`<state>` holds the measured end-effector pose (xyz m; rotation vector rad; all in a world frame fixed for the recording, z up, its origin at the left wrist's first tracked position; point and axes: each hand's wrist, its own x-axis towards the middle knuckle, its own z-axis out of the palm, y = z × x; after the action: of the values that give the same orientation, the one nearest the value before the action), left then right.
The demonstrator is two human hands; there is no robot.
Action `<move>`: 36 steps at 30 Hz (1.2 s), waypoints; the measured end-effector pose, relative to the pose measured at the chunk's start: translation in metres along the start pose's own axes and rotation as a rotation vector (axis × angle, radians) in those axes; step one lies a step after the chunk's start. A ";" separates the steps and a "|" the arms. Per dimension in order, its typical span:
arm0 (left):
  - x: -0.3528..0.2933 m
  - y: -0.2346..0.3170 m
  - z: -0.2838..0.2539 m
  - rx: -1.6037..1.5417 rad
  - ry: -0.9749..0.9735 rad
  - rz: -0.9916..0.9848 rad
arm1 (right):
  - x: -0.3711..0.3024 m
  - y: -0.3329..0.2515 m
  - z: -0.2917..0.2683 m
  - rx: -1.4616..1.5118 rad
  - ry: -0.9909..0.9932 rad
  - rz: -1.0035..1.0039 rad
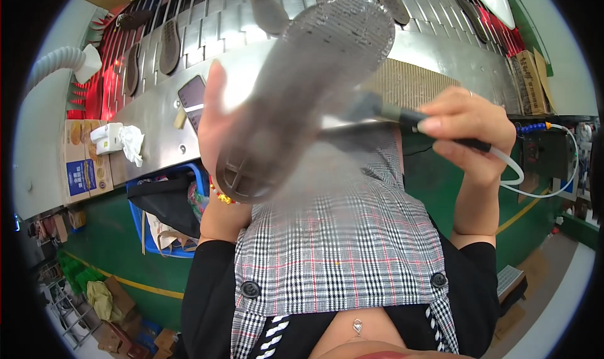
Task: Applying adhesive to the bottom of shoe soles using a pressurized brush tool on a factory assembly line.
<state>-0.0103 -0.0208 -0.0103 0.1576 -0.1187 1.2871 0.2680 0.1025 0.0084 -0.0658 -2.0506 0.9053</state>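
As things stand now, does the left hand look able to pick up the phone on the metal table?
Probably not: the left hand appears occupied with supporting the dark sole, its fingers hidden behind. Otherwise the way looks free, since the phone lies close beside that hand.

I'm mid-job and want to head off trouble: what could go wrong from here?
The shoe sole is held up by the left hand alone, so it might slip or twist if the brush bumps it. The white tube loops past the right hand and could snag, tugging the brush. The phone lies on the metal bench near the left hand and might get knocked.
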 end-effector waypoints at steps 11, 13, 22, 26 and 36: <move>0.020 0.031 -0.037 0.203 -0.024 0.002 | -0.043 0.061 0.008 0.177 0.496 0.330; 0.034 0.028 -0.038 0.326 0.100 0.024 | -0.065 0.102 0.024 -0.381 0.562 0.497; 0.142 0.006 -0.102 0.614 0.463 -0.065 | -0.130 0.181 0.014 -1.011 0.362 0.363; 0.237 0.026 -0.096 0.691 0.200 -0.112 | -0.095 0.167 0.029 -0.958 0.328 0.452; 0.373 0.053 -0.189 2.033 0.554 -0.289 | -0.079 0.143 0.028 -0.920 0.326 0.437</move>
<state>0.0415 0.3805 -0.1281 1.4372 1.6713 0.6540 0.2573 0.1630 -0.1453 -1.1093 -1.9974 0.0956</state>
